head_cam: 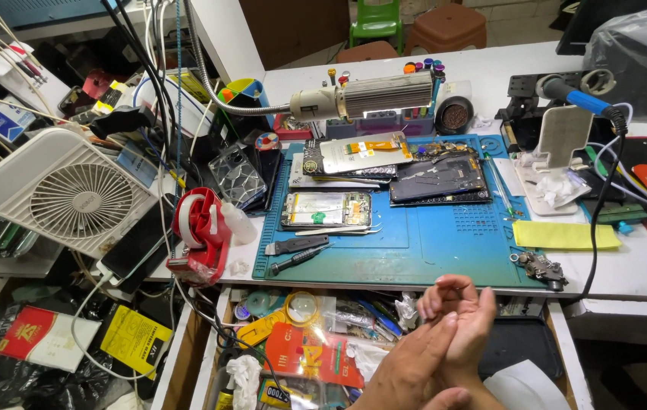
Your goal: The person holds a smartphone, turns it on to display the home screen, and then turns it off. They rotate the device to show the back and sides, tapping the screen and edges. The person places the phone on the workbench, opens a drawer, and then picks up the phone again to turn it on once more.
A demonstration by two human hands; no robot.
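Your hands sit low in the head view, over the open drawer (278, 357) below the front edge of the bench. Your left hand (407, 372) lies underneath, palm side up, pressed against your right hand (460, 319). The right hand's fingers (445, 292) curl loosely inward; nothing can be seen in either hand, though the inside of the curled right palm is hidden, so you cannot tell for certain.

The blue work mat (430, 243) lies just beyond your hands on the white bench. On it:
- an opened phone (327, 209) with its back off, left of centre;
- a dark phone frame (437, 178) to its right, well up the mat;
- a display panel with an orange flex cable (361, 152) above both;
- a screwdriver (298, 258) and a small dark flat tool (297, 244) at the mat's near left corner.

A gooseneck lamp (369, 95) hangs over the far side of the mat. A white desk fan (69, 193) stands at the left, a red tape dispenser (202, 228) between fan and mat. A yellow cloth (563, 235) lies right of the mat, a small metal part (540, 267) just below it. The drawer holds a round magnifier (302, 307) and mixed clutter.
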